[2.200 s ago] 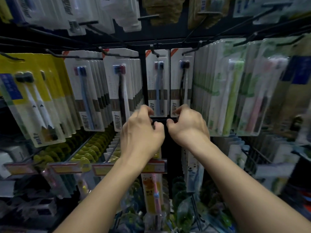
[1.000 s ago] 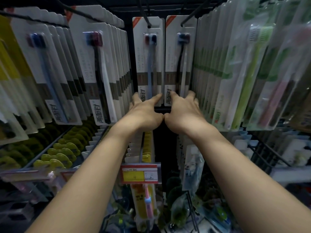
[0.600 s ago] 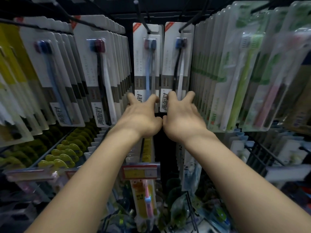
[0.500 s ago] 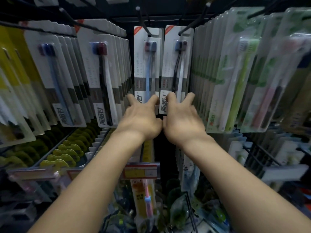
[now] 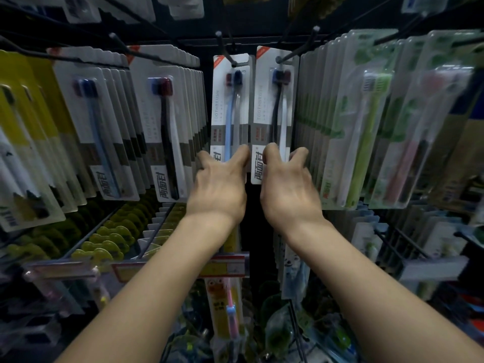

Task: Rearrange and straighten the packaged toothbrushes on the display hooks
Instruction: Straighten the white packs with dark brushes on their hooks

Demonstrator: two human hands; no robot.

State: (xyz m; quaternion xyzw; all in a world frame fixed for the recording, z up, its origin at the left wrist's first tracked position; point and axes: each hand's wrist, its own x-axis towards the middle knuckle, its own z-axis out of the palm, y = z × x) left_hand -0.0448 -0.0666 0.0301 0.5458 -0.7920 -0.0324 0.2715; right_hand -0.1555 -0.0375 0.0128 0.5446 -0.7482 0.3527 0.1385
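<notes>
Two white toothbrush packs hang side by side on black hooks straight ahead. The left pack (image 5: 230, 106) holds a blue brush; the right pack (image 5: 273, 111) holds a black and a white brush. My left hand (image 5: 218, 188) grips the bottom of the left pack, thumb on its right edge and fingers on its left edge. My right hand (image 5: 286, 191) grips the bottom of the right pack, thumb on its front and fingers round its right edge. Both packs hang upright and nearly parallel.
Dense rows of white packs (image 5: 167, 121) hang on the left, yellow packs (image 5: 23, 142) farther left. Green packs (image 5: 361, 132) crowd the right. Hook tips (image 5: 316, 28) jut toward me. A red and yellow price tag (image 5: 227, 265) and lower hanging goods sit beneath my arms.
My hands have slid a little up the two packs, and my thumbs and fingers have closed round the packs' lower edges. The view has tilted slightly, showing more of the hooks above.
</notes>
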